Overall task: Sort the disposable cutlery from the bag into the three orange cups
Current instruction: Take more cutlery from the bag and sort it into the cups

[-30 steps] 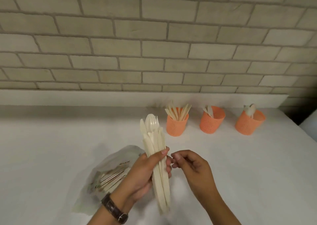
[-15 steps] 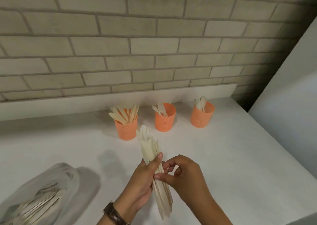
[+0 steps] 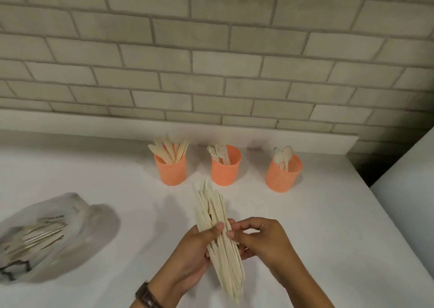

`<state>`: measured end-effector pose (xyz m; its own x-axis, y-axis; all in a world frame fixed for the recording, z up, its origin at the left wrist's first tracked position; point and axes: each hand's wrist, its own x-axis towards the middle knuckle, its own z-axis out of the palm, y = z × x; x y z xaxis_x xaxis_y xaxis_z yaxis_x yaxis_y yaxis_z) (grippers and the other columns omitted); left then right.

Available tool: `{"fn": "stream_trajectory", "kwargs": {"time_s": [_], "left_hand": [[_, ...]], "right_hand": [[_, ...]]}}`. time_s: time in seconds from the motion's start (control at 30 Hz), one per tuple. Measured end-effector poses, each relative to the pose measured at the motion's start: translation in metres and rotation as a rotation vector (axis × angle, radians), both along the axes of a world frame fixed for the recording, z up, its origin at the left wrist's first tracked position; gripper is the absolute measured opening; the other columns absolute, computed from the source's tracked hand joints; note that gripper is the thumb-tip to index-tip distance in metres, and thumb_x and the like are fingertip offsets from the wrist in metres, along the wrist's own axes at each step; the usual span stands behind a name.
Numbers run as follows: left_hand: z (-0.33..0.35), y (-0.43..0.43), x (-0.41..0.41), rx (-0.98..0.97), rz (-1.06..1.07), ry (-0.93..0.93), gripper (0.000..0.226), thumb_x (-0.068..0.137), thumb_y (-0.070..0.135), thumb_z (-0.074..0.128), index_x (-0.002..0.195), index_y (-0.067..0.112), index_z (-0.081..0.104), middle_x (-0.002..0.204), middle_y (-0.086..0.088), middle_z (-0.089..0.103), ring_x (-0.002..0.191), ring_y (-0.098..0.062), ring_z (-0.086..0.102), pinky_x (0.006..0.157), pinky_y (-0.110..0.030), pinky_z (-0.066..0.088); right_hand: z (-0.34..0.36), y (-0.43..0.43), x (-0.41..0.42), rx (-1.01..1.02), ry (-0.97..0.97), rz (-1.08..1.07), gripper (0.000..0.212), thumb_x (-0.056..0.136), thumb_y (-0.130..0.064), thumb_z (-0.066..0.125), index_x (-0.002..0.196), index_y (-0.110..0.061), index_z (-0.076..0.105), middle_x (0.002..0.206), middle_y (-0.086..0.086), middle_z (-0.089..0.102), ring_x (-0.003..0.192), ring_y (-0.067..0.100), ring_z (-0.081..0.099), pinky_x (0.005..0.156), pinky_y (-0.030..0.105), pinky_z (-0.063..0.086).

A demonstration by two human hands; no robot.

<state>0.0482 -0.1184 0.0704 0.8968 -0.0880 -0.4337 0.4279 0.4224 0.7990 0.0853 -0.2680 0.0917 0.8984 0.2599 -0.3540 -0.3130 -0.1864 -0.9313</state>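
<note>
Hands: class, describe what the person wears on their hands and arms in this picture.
The left hand and right hand are bare: no gloves, rings or sleeves show. The left wrist carries a watch on a dark brown strap; its face is hidden.

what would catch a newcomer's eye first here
The three bright orange cups in a row at the back of the white counter: left cup, middle cup, right cup, each holding pale cutlery. Nearer, the left hand grips a bundle of cutlery while the right hand pinches at it; the clear bag lies far left.
</note>
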Motion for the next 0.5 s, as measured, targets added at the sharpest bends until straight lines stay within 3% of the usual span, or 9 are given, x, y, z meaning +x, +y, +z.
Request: {"fn": "stream_trajectory", "kwargs": {"time_s": [0.17,0.3,0.5], "left_hand": [[0.000,-0.008,-0.003,-0.008,0.135,0.019,0.050,0.073,0.022,0.067,0.115,-0.002,0.055,0.104,-0.020,0.071,0.096,-0.023,0.070,0.076,-0.039,0.056],[0.000,-0.002,-0.005,0.016,0.128,-0.009,0.043,0.083,0.020,0.065,0.121,0.005,0.052,0.101,-0.017,0.072,0.088,-0.025,0.071,0.067,-0.034,0.057],[-0.002,0.013,-0.004,0.024,0.074,-0.079,0.055,0.075,0.030,0.064,0.126,0.015,0.051,0.113,-0.013,0.070,0.102,-0.031,0.067,0.087,-0.040,0.053]], "right_hand": [[-0.003,0.008,0.002,-0.015,-0.020,0.089,0.022,0.065,-0.009,0.084,0.082,-0.001,0.072,0.067,0.002,0.065,0.048,0.018,0.060,0.053,0.031,0.055],[-0.004,0.011,0.009,0.016,0.038,0.159,0.018,0.066,-0.008,0.082,0.080,-0.001,0.072,0.073,0.005,0.065,0.052,0.023,0.059,0.059,0.035,0.057],[-0.001,0.021,0.013,0.019,-0.008,0.151,0.004,0.076,-0.005,0.073,0.079,-0.005,0.074,0.072,0.005,0.070,0.057,0.019,0.066,0.056,0.030,0.056]]}}
